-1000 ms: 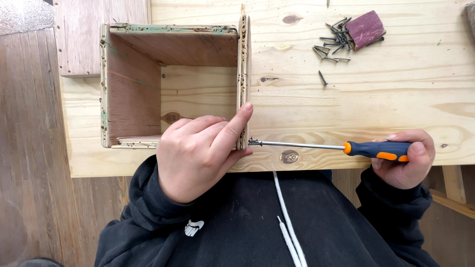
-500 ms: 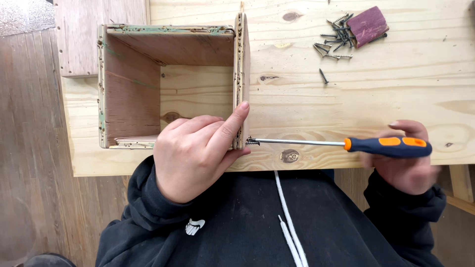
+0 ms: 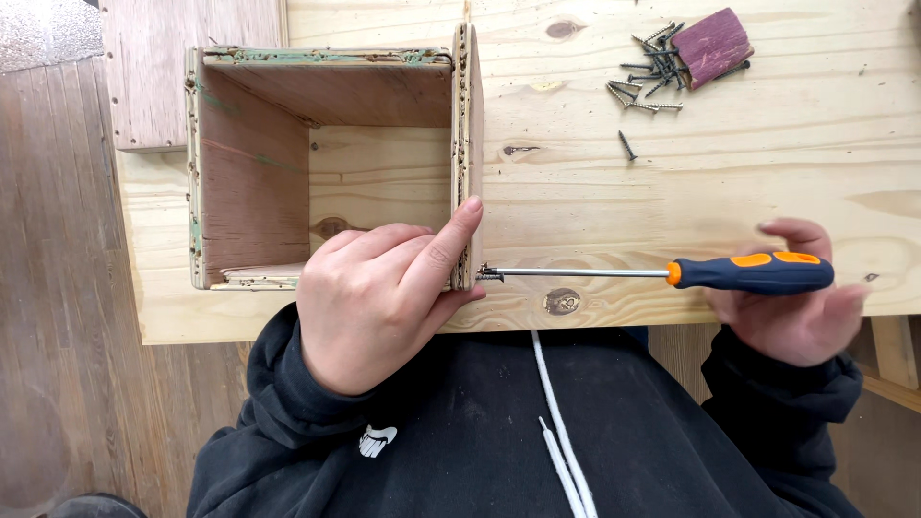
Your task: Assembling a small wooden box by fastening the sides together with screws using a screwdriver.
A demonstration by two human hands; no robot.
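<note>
While you lean over the worktop (image 3: 729,182), this is how things stand:
Left hand (image 3: 379,297): your grip is curled over the near right corner of the open wooden box (image 3: 326,163), forefinger laid along its right wall.
Right hand (image 3: 791,307): your grip is loose, fingers half open, cradling the black-and-orange handle of the screwdriver (image 3: 672,273).
Screwdriver: level, its tip on a screw (image 3: 489,274) at the box's right wall.
Box: standing on the worktop, open side up.
Loose screws (image 3: 648,77): heaped far right, beside a reddish block (image 3: 712,43).

Woodworking shop: pine workbench (image 3: 767,182), loose screws (image 3: 645,82), plywood box (image 3: 326,163), screwdriver (image 3: 748,273).
</note>
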